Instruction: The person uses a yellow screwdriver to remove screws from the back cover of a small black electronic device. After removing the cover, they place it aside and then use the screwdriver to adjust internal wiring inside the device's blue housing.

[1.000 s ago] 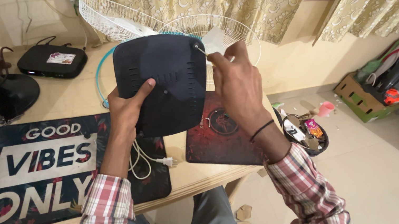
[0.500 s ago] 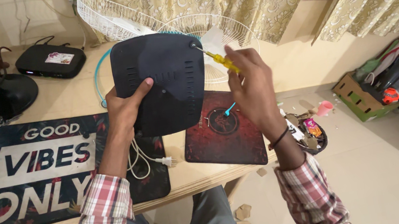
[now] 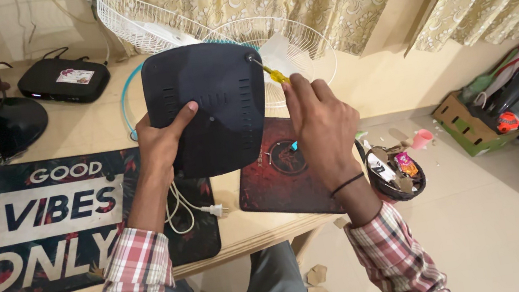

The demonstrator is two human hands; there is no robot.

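- Left hand: closed on dark fan base, frame centre.
- Right hand: fingers pinching yellow-handled screwdriver, tip at base's upper-right corner.
- White fan grille: behind, on worktop.

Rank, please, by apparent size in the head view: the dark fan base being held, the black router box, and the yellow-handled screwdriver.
1. Dark fan base, though it is held nearer the camera, which inflates it.
2. Black router box.
3. Yellow-handled screwdriver, partly hidden by the right hand.

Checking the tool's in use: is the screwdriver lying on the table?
No, the right hand holds the yellow screwdriver against the dark base.
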